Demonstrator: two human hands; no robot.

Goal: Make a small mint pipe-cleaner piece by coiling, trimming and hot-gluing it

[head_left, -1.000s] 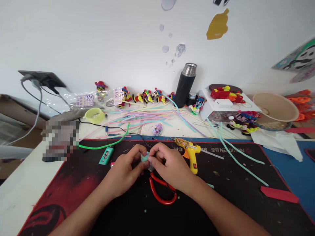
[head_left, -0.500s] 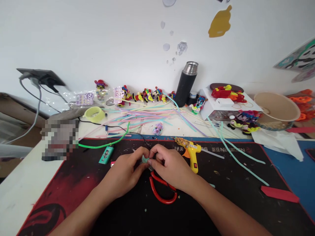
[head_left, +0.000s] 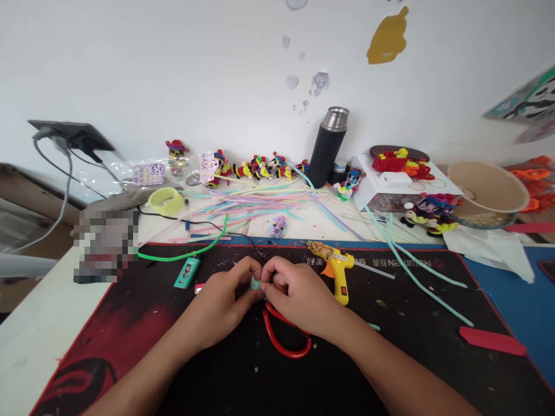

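Note:
Both hands meet above the middle of the dark mat, fingertips almost touching. Pinched between the thumb and fingers of my left hand (head_left: 229, 294) is a small, bent mint-green pipe cleaner (head_left: 255, 283). My right hand (head_left: 299, 292) grips the same piece from the other side, with its fingers curled. Most of the piece is hidden by the fingers. Red-handled scissors (head_left: 288, 351) lie right under my right hand, their blades covered. To the right rests a yellow hot glue gun (head_left: 342, 268) with a glue stick in its back. A teal lighter (head_left: 188, 273) is left of my left hand.
Behind the mat (head_left: 234, 381) lies a spread of pastel pipe cleaners (head_left: 260, 202). A black thermos (head_left: 327, 150), several small figures (head_left: 260, 167) and a white box (head_left: 368, 193) stand along the wall. Mint stems (head_left: 416, 289) and a red strip (head_left: 493, 341) lie at right.
The hands stay together in nearly the same place. The fingers have shifted slightly around the mint-green pipe cleaner, and less of it shows now.

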